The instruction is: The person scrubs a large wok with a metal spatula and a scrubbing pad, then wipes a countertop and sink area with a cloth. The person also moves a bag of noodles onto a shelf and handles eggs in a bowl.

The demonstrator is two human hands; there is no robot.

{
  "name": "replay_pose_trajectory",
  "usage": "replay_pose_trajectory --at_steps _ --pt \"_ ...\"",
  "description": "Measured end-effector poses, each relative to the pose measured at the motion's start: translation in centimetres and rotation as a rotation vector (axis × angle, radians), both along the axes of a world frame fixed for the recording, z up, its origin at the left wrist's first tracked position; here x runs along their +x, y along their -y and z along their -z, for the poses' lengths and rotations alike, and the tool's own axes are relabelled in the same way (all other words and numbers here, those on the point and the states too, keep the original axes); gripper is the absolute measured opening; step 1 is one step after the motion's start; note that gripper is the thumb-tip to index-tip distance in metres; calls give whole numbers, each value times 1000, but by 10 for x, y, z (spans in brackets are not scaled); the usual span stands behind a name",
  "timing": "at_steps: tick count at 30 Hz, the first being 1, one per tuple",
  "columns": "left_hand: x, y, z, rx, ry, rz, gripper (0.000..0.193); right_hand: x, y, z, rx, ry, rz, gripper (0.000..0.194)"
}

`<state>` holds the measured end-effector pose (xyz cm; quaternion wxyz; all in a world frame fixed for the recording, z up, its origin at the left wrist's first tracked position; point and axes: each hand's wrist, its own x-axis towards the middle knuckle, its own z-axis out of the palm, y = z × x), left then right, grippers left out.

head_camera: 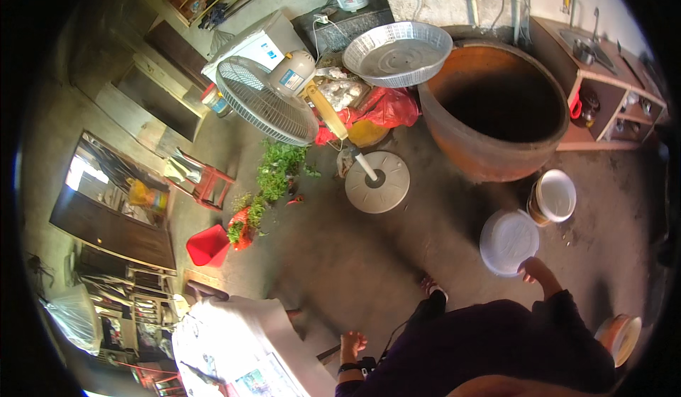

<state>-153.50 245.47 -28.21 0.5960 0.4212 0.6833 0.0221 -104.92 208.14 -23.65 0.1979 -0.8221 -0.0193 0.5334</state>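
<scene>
My left hand (pixel 354 341) hangs low in front of me, beside the table with the white cover (pixel 250 328). Its fingers are curled and I see nothing in them; a dark band circles the wrist. To the right, my right hand (pixel 537 273) has bent fingers and overlaps the near rim of a whitish plastic basin (pixel 509 241) in the picture. Whether the fingers touch that rim cannot be told. Just beyond the basin a white bucket (pixel 556 195) stands on the concrete floor. One foot (pixel 436 289) shows between my hands.
A pedestal fan (pixel 364 168) stands ahead, near a big brown earthenware vat (pixel 479 152) with a metal basin (pixel 399 56) at its rim. Leafy greens (pixel 274 176) and a red bin (pixel 207 246) are on the left floor. An orange-brown tub (pixel 620 338) sits behind right.
</scene>
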Motion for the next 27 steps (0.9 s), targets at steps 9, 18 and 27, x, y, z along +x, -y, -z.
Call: replay_pose_trajectory --at_steps 9,18,27 --pt "84 -172 -31 55 17 -6 16 34 -61 5 -27 -158 161 36" --pt "70 -236 -56 94 -29 -175 13 163 -206 12 -10 -17 139 33" --pt "33 -319 -26 -12 -17 -341 13 137 -464 -30 237 -1 -53 30"
